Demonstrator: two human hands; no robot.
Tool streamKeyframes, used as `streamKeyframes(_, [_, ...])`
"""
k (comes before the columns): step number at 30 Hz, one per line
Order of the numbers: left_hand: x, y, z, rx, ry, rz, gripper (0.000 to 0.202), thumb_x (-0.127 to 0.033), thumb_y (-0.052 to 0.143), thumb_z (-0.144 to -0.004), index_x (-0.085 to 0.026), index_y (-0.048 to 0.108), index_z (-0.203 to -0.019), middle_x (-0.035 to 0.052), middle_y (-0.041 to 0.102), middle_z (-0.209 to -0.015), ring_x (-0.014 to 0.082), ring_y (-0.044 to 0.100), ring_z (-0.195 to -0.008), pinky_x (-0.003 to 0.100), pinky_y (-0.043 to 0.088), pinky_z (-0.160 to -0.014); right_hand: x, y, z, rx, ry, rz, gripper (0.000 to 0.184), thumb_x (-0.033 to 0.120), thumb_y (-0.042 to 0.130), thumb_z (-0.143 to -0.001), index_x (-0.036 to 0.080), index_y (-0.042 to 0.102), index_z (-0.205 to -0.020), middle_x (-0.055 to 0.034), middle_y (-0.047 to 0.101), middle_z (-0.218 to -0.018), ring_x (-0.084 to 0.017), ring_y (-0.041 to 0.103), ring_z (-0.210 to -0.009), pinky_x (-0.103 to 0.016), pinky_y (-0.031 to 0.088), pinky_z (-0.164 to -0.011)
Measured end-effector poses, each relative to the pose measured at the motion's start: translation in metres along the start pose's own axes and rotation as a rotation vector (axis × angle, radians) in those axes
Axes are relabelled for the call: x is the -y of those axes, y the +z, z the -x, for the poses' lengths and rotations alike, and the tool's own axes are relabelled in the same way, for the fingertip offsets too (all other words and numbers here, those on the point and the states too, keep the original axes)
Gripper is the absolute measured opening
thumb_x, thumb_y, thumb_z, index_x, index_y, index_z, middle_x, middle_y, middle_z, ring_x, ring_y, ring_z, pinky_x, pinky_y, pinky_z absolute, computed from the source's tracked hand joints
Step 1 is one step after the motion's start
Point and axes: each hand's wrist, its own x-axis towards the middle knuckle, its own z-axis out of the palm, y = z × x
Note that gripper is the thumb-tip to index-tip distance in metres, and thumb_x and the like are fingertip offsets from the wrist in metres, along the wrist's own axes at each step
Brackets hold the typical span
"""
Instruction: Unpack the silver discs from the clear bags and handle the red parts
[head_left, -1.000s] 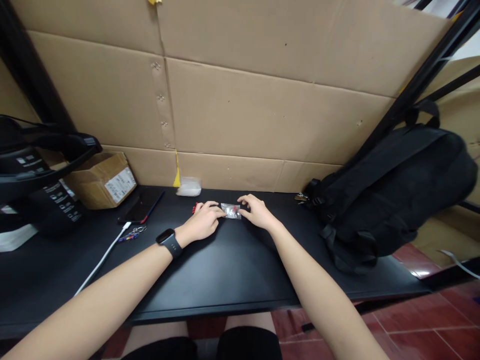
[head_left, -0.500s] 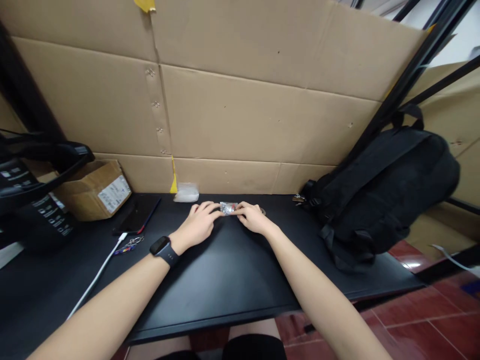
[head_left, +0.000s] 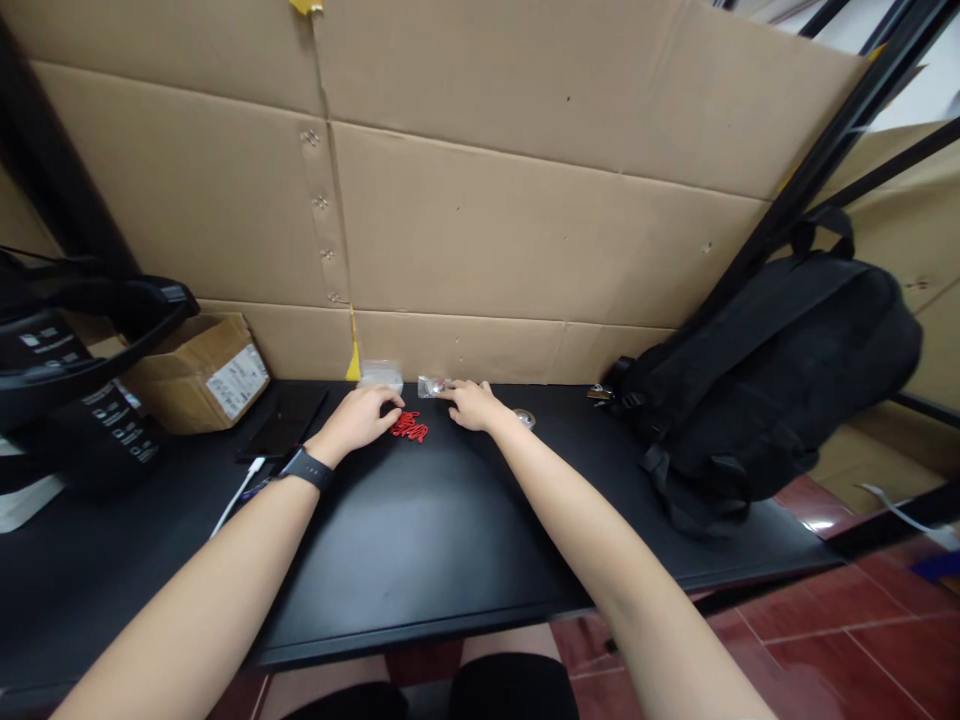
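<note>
Clear packet (head_left: pixel 430 387) has shifted back toward the cardboard (head_left: pixel 480 240).

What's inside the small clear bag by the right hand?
Inside the small clear bag, something red shows; other contents are too small to identify. The right hand covers its right end, hiding anything there.

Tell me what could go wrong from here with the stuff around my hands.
The red bundle lies right by your left hand, so a careless sweep might push it away or tangle it. The packet at your right hand sits close to the cardboard, so a forward shove could crumple it. The cable passes out of sight behind your left forearm, so it might get dragged.
</note>
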Motion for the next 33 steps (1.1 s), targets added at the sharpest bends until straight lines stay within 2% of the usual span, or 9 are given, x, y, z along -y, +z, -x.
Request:
streamKeyframes(3, [0.000,0.003,0.000,0.076,0.005,-0.015,0.023,-0.032,0.059,-0.087,-0.023,0.076,-0.099,0.0061,0.077,-0.106,0.0263,0.070,-0.099,0.038,0.051,-0.092,-0.013,-0.008,0.018,-0.038,0.001,-0.024,0.038,0.026,0.052,-0.094,0.027,0.065,-0.130,-0.0113,0.062,-0.135,-0.030,0.055,-0.125,-0.049,0.038,-0.103])
streamKeyframes(5, [-0.002,0.004,0.000,0.113,0.001,-0.024,0.023,-0.032,0.060,-0.086,-0.023,0.077,-0.099,0.0060,0.077,-0.106,0.0265,0.071,-0.099,0.037,0.051,-0.091,-0.029,-0.015,0.034,-0.025,0.074,-0.031,0.037,0.027,0.055,-0.092,0.027,0.067,-0.127,-0.0115,0.061,-0.135,-0.031,0.054,-0.127,-0.050,0.039,-0.104])
streamKeyframes(8, [-0.004,0.004,0.000,0.134,-0.006,-0.034,0.024,-0.032,0.060,-0.087,-0.023,0.078,-0.100,0.0059,0.077,-0.106,0.0257,0.070,-0.100,0.036,0.050,-0.091,-0.059,-0.023,0.057,0.067,0.214,-0.038,0.050,0.033,0.070,-0.083,0.026,0.064,-0.132,-0.0132,0.058,-0.141,-0.035,0.054,-0.129,-0.051,0.040,-0.105])
streamKeyframes(11, [-0.005,0.003,0.001,0.126,0.009,-0.049,0.022,-0.032,0.060,-0.089,-0.024,0.077,-0.099,0.0054,0.076,-0.107,0.0246,0.069,-0.101,0.035,0.049,-0.092,-0.083,-0.024,0.077,0.139,0.266,-0.095,0.068,0.033,0.081,-0.071,0.027,0.061,-0.136,-0.0107,0.060,-0.141,-0.035,0.057,-0.127,-0.046,0.044,-0.104])
streamKeyframes(14, [-0.007,0.002,0.002,0.116,0.025,-0.053,0.020,-0.033,0.060,-0.090,-0.026,0.076,-0.099,0.0042,0.075,-0.107,0.0234,0.068,-0.101,0.035,0.047,-0.091,-0.098,-0.017,0.092,0.095,0.273,-0.166,0.058,0.025,0.079,-0.072,0.029,0.067,-0.129,-0.0071,0.070,-0.127,-0.031,0.065,-0.118,-0.040,0.049,-0.099])
streamKeyframes(17, [-0.009,0.002,0.002,0.117,0.036,-0.042,0.018,-0.030,0.060,-0.090,-0.026,0.075,-0.099,0.0036,0.075,-0.105,0.0218,0.068,-0.100,0.033,0.046,-0.091,-0.105,-0.010,0.098,0.041,0.163,-0.245,0.048,0.017,0.072,-0.076,0.025,0.070,-0.123,-0.0064,0.073,-0.120,-0.025,0.069,-0.107,-0.033,0.051,-0.095])
streamKeyframes(22, [-0.017,0.003,0.003,0.105,0.045,-0.066,0.012,-0.024,0.061,-0.088,-0.024,0.072,-0.092,0.0027,0.074,-0.099,0.0220,0.066,-0.098,0.033,0.044,-0.089,-0.111,-0.004,0.096,-0.015,0.079,-0.324,0.049,0.011,0.068,-0.076,0.022,0.068,-0.124,-0.0069,0.071,-0.124,-0.022,0.070,-0.102,-0.031,0.052,-0.093])
streamKeyframes(28, [-0.027,0.000,0.005,0.072,0.037,-0.109,0.014,-0.022,0.055,-0.091,-0.023,0.069,-0.088,0.0052,0.071,-0.097,0.0244,0.063,-0.100,0.037,0.041,-0.090,-0.115,-0.001,0.096,-0.073,0.059,-0.404,0.036,0.018,0.073,-0.076,0.022,0.072,-0.111,-0.0054,0.075,-0.110,-0.021,0.071,-0.094,-0.032,0.053,-0.089])
streamKeyframes(33, [-0.031,-0.001,0.004,0.014,-0.001,-0.068,0.013,-0.023,0.049,-0.095,-0.022,0.062,-0.097,0.0064,0.070,-0.102,0.0254,0.061,-0.102,0.038,0.040,-0.090,-0.116,-0.005,0.099,-0.122,0.085,-0.459,0.029,0.020,0.070,-0.079,0.020,0.073,-0.108,-0.0057,0.077,-0.102,-0.020,0.071,-0.088,-0.031,0.054,-0.084])
